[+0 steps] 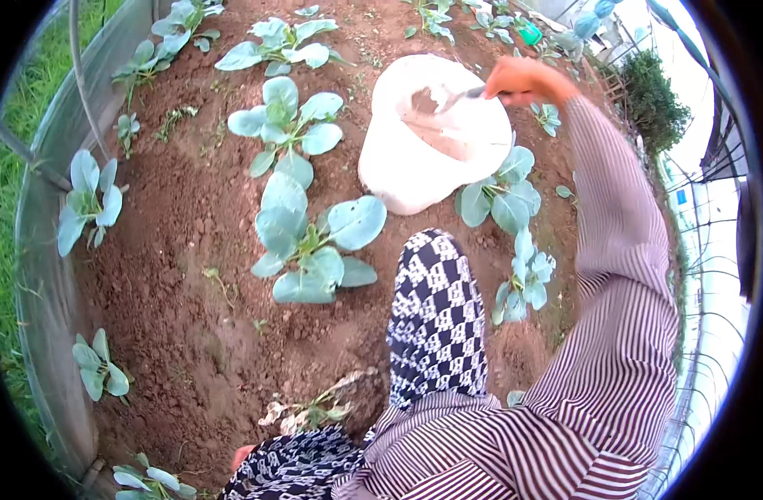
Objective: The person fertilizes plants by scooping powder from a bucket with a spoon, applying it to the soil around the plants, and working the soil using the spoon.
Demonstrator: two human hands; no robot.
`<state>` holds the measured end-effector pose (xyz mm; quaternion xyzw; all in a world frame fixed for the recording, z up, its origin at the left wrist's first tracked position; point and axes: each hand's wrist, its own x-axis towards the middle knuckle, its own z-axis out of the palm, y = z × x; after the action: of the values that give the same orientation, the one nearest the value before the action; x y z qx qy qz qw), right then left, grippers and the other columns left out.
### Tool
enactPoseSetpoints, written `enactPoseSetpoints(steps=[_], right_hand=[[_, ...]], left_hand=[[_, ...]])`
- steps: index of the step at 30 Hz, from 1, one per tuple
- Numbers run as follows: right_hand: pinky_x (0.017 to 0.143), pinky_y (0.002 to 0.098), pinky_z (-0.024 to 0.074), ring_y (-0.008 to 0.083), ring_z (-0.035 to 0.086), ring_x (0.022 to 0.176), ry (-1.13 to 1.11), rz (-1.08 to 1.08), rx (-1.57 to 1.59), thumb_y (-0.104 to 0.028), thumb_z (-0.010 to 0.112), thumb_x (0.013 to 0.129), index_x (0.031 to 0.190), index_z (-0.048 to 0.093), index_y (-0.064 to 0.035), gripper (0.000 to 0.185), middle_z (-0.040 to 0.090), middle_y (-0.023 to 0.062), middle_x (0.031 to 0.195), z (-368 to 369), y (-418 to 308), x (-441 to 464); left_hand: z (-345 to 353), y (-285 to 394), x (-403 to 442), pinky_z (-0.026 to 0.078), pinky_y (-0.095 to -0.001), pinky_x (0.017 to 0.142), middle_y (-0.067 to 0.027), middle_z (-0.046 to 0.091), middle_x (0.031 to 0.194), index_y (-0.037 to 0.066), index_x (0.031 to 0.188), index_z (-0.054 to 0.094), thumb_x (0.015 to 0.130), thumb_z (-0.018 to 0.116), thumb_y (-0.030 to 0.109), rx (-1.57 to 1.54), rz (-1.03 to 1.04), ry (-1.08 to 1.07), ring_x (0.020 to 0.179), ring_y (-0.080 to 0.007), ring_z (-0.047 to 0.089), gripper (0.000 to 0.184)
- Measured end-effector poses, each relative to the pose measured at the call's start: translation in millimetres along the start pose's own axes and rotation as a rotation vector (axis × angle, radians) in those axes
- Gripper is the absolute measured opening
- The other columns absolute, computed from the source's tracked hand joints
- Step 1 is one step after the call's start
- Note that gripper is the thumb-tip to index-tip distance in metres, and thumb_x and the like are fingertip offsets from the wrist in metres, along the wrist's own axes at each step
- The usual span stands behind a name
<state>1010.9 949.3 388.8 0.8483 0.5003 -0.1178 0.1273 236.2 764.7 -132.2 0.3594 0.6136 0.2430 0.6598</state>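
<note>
My right hand (523, 81) is closed around the handle of a small scoop-like tool (475, 92), reaching over an open white sack (398, 171). The tool's blurred end points into the sack's mouth, where brownish material (440, 142) shows. Broad-leaved, blue-green seedlings stand close by: one plant (508, 196) against the sack's right side, another (315, 246) to its lower left. Beside my patterned trouser leg, at the bottom, a small patch of skin (241, 457) shows, apparently my left hand; its fingers are hidden.
More seedlings grow in the brown soil (173, 292), including one (286, 125) left of the sack. A translucent sheet wall (52, 275) with hoops runs along the left, grass (2, 208) beyond it. Wilted leaves (315, 408) lie near my leg. Wire netting (706, 333) borders the right.
</note>
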Motion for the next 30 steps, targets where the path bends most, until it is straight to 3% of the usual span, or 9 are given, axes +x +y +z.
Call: enactPoseSetpoints(steps=[4, 5, 6, 10, 13, 14, 21, 24, 30], right_hand=[[0.036, 0.0241, 0.0340, 0.0095, 0.044, 0.040, -0.359, 0.168, 0.297, -0.029, 0.066, 0.082, 0.071, 0.062, -0.0055, 0.026, 0.053, -0.0002, 0.053, 60, 10, 114], [0.036, 0.0239, 0.0320, 0.0088, 0.040, 0.039, -0.477, 0.221, 0.292, -0.029, 0.064, 0.082, 0.066, 0.057, -0.0076, 0.028, 0.049, -0.0015, 0.052, 87, 16, 151], [0.036, 0.0236, 0.0300, 0.0081, 0.037, 0.038, -0.595, 0.276, 0.291, -0.028, 0.063, 0.083, 0.061, 0.052, -0.0097, 0.031, 0.046, -0.0028, 0.050, 104, 20, 178], [0.036, 0.0219, 0.0254, 0.0047, 0.029, 0.039, -0.794, 0.261, 0.196, -0.027, 0.058, 0.087, 0.059, 0.042, -0.0127, 0.035, 0.035, -0.0060, 0.049, 135, 14, 217], [0.037, 0.0194, 0.0231, 0.0027, 0.027, 0.039, -0.916, 0.337, 0.392, -0.028, 0.055, 0.089, 0.063, 0.044, -0.0113, 0.033, 0.033, -0.0079, 0.050, 144, 38, 254], [0.036, 0.0195, 0.0232, 0.0027, 0.027, 0.039, -0.855, 0.300, 0.434, -0.027, 0.054, 0.089, 0.063, 0.044, -0.0115, 0.032, 0.033, -0.0080, 0.050, 142, 38, 252], [0.043, 0.0295, 0.0367, 0.0114, 0.042, 0.042, -0.677, 0.335, -0.124, -0.033, 0.062, 0.079, 0.055, 0.050, -0.0103, 0.035, 0.045, 0.0004, 0.049, 129, 39, 242], [0.053, 0.0333, 0.0426, 0.0168, 0.056, 0.058, -0.462, -0.316, -0.556, -0.024, 0.065, 0.078, 0.071, 0.060, -0.0056, 0.020, 0.062, 0.0058, 0.067, 149, 52, 229], [0.042, 0.0270, 0.0330, 0.0118, 0.044, 0.047, -0.820, 0.372, 0.234, -0.023, 0.058, 0.083, 0.062, 0.048, -0.0098, 0.027, 0.049, 0.0007, 0.054, 287, 86, 343]], left_hand=[[-102, 95, -53, 0.051, -0.0269, 0.061, -0.0069, 0.064, 0.083, 0.002, 0.104, 0.061, 0.085, 0.063, 0.021, -0.342, -0.216, 0.015, 0.070, -0.0169, 0.063, 0.027], [-112, 110, -77, 0.055, -0.0280, 0.067, -0.0080, 0.063, 0.095, 0.010, 0.122, 0.053, 0.089, 0.062, 0.036, -0.249, -0.095, 0.102, 0.084, -0.0175, 0.062, 0.043], [-105, 161, -92, 0.055, -0.0287, 0.063, -0.0072, 0.063, 0.094, 0.003, 0.106, 0.058, 0.092, 0.059, 0.027, -0.214, -0.241, 0.101, 0.080, -0.0177, 0.062, 0.028], [-146, 201, -142, 0.054, -0.0352, 0.076, -0.0115, 0.064, 0.104, 0.000, 0.112, 0.058, 0.092, 0.056, 0.023, 0.029, -0.017, 0.745, 0.088, -0.0232, 0.061, 0.031], [-109, 276, -172, 0.051, -0.0317, 0.077, -0.0100, 0.063, 0.105, -0.003, 0.104, 0.064, 0.090, 0.056, 0.019, 0.860, 0.227, 0.645, 0.088, -0.0186, 0.059, 0.027], [-67, 300, -166, 0.051, -0.0309, 0.073, -0.0095, 0.062, 0.102, -0.003, 0.108, 0.063, 0.089, 0.057, 0.016, 0.257, 0.169, 0.723, 0.086, -0.0172, 0.057, 0.027], [74, 386, -146, 0.048, -0.0269, 0.079, -0.0069, 0.063, 0.105, -0.001, 0.113, 0.061, 0.090, 0.061, 0.016, 0.649, 0.113, 0.313, 0.090, -0.0155, 0.058, 0.029], [101, 397, -142, 0.048, -0.0261, 0.082, -0.0062, 0.064, 0.107, -0.001, 0.115, 0.060, 0.089, 0.062, 0.011, 0.798, 0.190, 0.246, 0.094, -0.0142, 0.058, 0.028], [138, 397, -136, 0.048, -0.0256, 0.080, -0.0061, 0.065, 0.103, 0.002, 0.116, 0.061, 0.090, 0.061, 0.009, 0.911, 0.166, 0.135, 0.091, -0.0124, 0.059, 0.027]])
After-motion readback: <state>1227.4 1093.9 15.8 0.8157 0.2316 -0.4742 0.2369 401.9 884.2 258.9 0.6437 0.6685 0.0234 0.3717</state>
